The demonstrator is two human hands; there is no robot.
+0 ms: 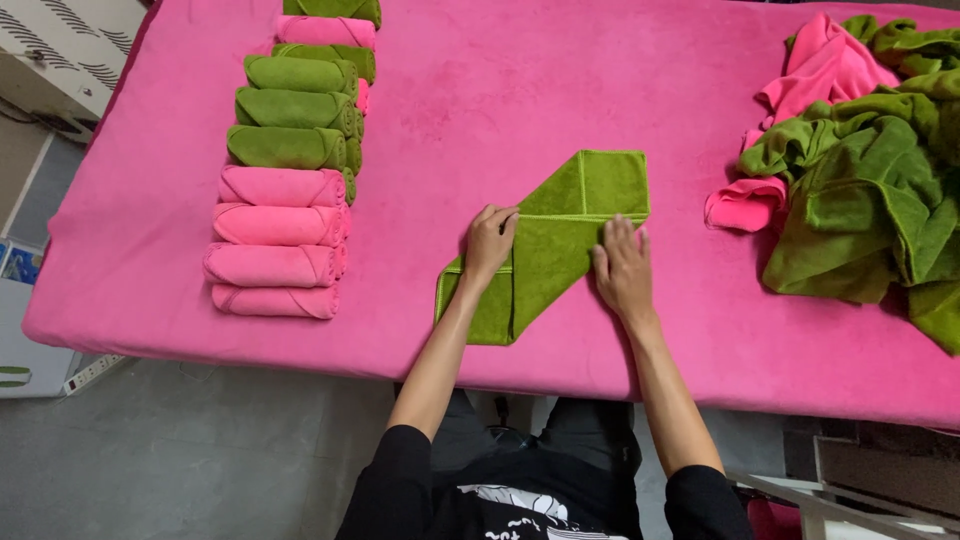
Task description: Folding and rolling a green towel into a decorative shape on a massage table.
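A green towel (pixel 560 235) lies folded into a slanted strip on the pink table cover (pixel 480 110), near the front edge. My left hand (pixel 490 242) rests on its left part with the fingers bent over a folded edge. My right hand (pixel 622 265) lies flat, fingers spread, on the towel's right lower edge. Neither hand lifts the towel off the table.
A row of rolled towels (pixel 290 165), pink and green, lines the table's left side. A loose heap of green and pink towels (pixel 860 170) sits at the right. A white unit (pixel 60 50) stands off the table's left, grey floor below.
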